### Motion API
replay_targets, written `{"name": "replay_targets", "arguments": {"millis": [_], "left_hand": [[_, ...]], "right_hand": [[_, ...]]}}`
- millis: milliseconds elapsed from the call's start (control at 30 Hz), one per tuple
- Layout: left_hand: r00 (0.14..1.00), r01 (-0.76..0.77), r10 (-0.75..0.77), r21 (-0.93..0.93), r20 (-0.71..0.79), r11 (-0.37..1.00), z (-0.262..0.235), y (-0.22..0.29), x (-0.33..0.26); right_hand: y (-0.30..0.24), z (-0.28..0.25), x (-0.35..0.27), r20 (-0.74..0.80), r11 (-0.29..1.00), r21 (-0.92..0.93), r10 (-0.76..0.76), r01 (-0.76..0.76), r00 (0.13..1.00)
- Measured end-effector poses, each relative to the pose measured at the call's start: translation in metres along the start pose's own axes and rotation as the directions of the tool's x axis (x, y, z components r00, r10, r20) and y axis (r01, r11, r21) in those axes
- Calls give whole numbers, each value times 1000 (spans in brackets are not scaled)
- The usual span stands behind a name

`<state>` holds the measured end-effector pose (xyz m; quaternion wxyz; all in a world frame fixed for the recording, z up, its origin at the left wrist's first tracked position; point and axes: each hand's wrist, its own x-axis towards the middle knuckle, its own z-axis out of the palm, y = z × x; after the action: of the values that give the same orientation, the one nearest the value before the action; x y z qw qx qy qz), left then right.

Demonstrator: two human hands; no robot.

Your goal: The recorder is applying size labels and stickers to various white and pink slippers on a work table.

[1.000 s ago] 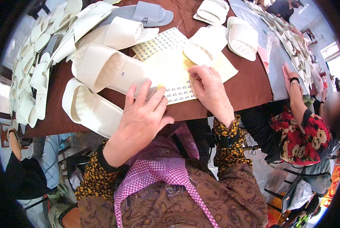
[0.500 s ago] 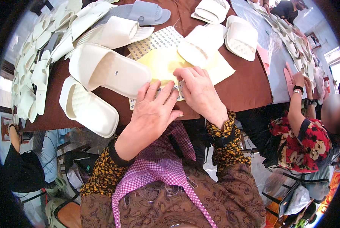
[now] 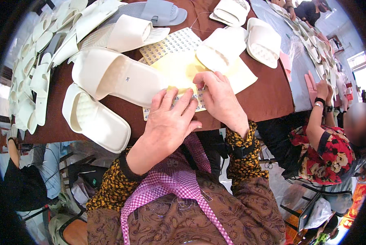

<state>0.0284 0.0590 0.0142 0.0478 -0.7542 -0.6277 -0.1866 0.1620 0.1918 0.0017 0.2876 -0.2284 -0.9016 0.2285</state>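
My left hand [image 3: 172, 112] lies with fingers outstretched over a sheet of small printed labels [image 3: 146, 114], its fingertips beside the sole end of a white slipper [image 3: 140, 83]. Just right of it, my right hand [image 3: 223, 98] has its thumb and fingers pinched together above the yellow backing paper [image 3: 242, 75]. Whatever is in that pinch is hidden by the fingers. Another label sheet [image 3: 176, 43] sticks out beyond the yellow paper. One white slipper [image 3: 220, 47] rests on the paper's far part, and another [image 3: 105, 126] lies nearer on the left.
More white slippers [image 3: 264, 43] stand on the brown-covered table [image 3: 268, 90]. A grey slipper [image 3: 158, 12] is at the back, and many white ones [image 3: 40, 81] are heaped on the left. At the right, a co-worker [image 3: 326, 151] handles pink pieces by a grey table.
The view has shifted slightly. Both hands keep nearly the same place over the sheets, the right still pinched and the left still spread. The slippers have not moved on the table.
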Motion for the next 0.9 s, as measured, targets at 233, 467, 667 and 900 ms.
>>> {"name": "replay_targets", "arguments": {"millis": [233, 467, 667, 900], "left_hand": [[1000, 1, -1, -10, -28, 1000, 3, -3, 0], [1000, 4, -5, -24, -24, 1000, 3, -3, 0], [1000, 3, -3, -35, -18, 999, 2, -3, 0], [1000, 3, -3, -45, -3, 999, -1, -3, 2]], "right_hand": [[3, 1, 1, -59, 991, 132, 11, -3, 998], [0, -2, 2, -3, 999, 44, -8, 9, 1000], [1, -2, 1, -11, 996, 90, 26, -25, 1000], [1, -2, 2, -4, 999, 41, 6, -6, 1000]]}}
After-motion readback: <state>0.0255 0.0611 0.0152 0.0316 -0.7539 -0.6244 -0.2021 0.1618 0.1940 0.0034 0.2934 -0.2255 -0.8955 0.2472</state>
